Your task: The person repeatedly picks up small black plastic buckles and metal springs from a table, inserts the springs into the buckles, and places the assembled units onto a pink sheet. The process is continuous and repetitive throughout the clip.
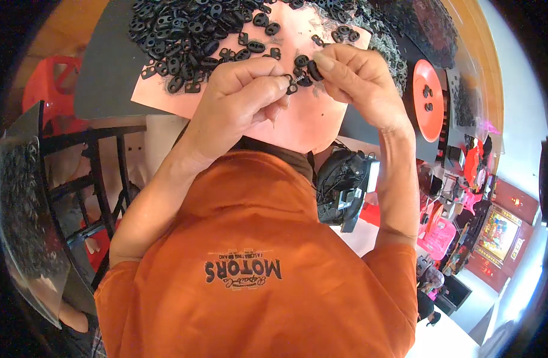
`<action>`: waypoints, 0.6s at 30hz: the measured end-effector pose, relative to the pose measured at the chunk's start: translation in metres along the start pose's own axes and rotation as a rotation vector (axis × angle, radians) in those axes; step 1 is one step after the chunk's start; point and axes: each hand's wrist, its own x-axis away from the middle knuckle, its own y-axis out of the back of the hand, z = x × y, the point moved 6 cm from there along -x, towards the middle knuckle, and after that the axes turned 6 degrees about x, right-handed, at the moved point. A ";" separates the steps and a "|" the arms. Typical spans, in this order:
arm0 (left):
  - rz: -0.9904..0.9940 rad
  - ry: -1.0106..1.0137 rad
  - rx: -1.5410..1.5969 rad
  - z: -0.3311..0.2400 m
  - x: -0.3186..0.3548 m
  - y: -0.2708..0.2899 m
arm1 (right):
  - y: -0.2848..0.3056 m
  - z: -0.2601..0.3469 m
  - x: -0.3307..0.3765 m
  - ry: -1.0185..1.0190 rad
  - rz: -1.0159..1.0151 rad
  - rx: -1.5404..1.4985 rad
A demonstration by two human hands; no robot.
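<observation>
My left hand (244, 98) pinches a small black plastic cord lock plunger (291, 88) between thumb and forefinger. A tiny metal spring (299, 79) shows at the plunger's tip. Just to the right, my right hand (363, 80) grips a black oval cord lock body (315, 71) between thumb and fingers, close to the spring. Whether the spring enters the body I cannot tell. Both hands are above a pink sheet (310, 128) on the dark table. Beyond them lie loose cord lock parts (273, 28), some close to the right fingertips.
A large heap of black cord lock parts (178, 36) covers the far left of the sheet. Many loose springs (388, 45) lie at the far right. A red oval plate (426, 122) holds a few cord locks. A red stool (50, 89) and black metal frame (89, 143) stand left.
</observation>
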 end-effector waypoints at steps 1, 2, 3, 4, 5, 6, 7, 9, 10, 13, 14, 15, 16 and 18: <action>0.000 0.002 0.001 0.000 0.001 0.000 | -0.001 0.000 0.001 0.012 -0.003 0.005; -0.003 -0.002 0.003 0.000 0.001 0.000 | -0.002 0.000 0.002 0.000 0.011 -0.002; -0.006 -0.004 0.005 0.001 0.000 -0.001 | -0.002 0.000 0.003 -0.014 0.023 -0.009; -0.008 -0.007 0.007 0.001 0.000 -0.001 | -0.002 -0.001 0.004 -0.027 0.036 -0.016; 0.006 -0.015 -0.013 0.001 -0.001 -0.001 | -0.002 0.000 0.005 -0.026 0.046 -0.019; 0.019 -0.024 -0.032 0.000 -0.001 -0.001 | -0.001 0.001 0.006 -0.024 0.056 -0.020; 0.032 -0.033 -0.052 -0.001 0.000 -0.001 | -0.001 0.002 0.007 -0.022 0.067 -0.022; 0.071 -0.029 -0.050 -0.002 0.001 -0.002 | -0.003 0.005 0.009 -0.024 0.040 0.036; 0.091 -0.027 -0.049 -0.003 0.001 -0.003 | -0.006 0.006 0.010 -0.024 0.027 0.064; 0.028 -0.033 0.029 0.002 0.003 -0.003 | -0.023 0.012 0.011 0.014 -0.001 0.084; 0.025 -0.040 0.051 0.002 0.003 -0.001 | -0.027 0.012 0.010 0.033 -0.029 0.062; 0.020 -0.047 0.074 0.002 0.003 0.002 | -0.031 0.010 0.009 0.051 -0.056 0.040; 0.015 -0.055 0.097 0.002 0.003 0.005 | -0.033 0.010 0.010 0.069 -0.083 0.017; 0.003 -0.078 0.129 0.001 0.003 0.006 | -0.035 0.016 0.015 0.049 -0.134 0.033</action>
